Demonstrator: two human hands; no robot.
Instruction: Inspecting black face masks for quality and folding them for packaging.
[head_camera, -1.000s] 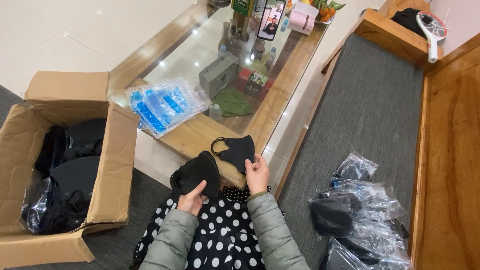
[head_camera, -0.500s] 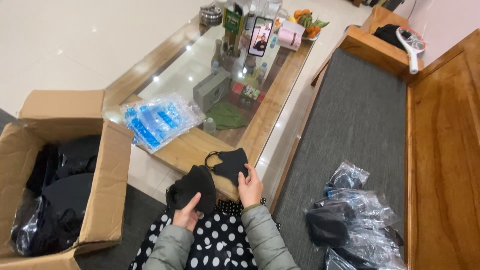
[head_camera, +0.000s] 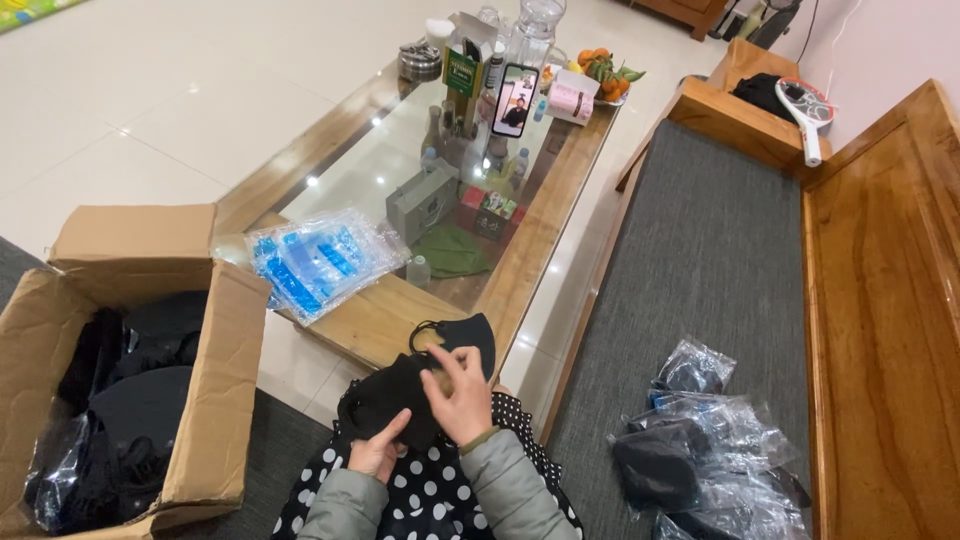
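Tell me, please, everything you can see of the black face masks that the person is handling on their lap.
The black face masks look like soft, matte fabric with thin ear loops. Several seem to lie stacked in a dark bundle on the polka-dot lap, at the near edge of the wooden table. One mask sticks out above the rest toward the table, its curved edge and a loop showing. The right hand lies spread on top of the bundle; the left hand holds its lower edge from below.

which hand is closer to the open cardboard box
Left. The left hand grips the black masks on the side toward the cardboard box; the right hand rests on them, farther away.
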